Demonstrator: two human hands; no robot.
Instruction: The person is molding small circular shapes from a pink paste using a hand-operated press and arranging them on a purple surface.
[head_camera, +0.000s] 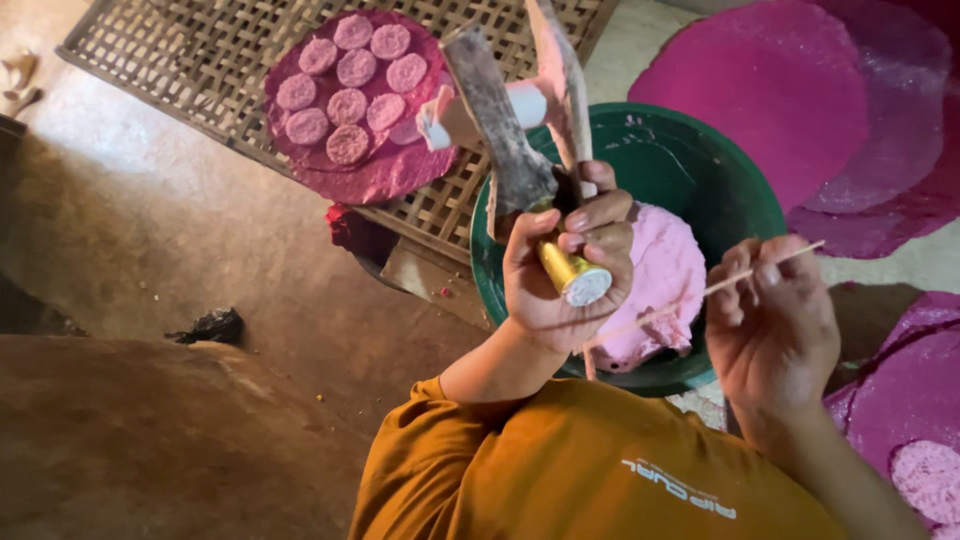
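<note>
Fingers of the left hand (560, 275) are closed around a small gold spool (570, 272) with a white end, which is held upright over the green basin (735, 185). Pressed into the same grip, rising from the fist, are two rough, paste-stained wooden arms of a forked tool (500, 120), joined near the top by one white crosspiece (470, 115). The right hand (770, 320) is pinched shut on one thin pale stick (765, 265), held between thumb and fingertips and slanting down toward the left hand; its lower end is lost against the pink mass. One lump of pink paste (665, 285) is seen inside the basin, just beneath both hands. An orange shirt (580, 470) fills the lower foreground.

Beyond the basin, one woven lattice mat (200, 55) is laid on the earthen floor, and on it rests one round magenta sheet (390, 170) carrying ten small pink discs (347, 68), set close together. To the right, several large magenta rounds (770, 80) are spread overlapping on the ground; their exact number cannot be told. One dark scrap (212, 325) lies well apart on the floor at left.
</note>
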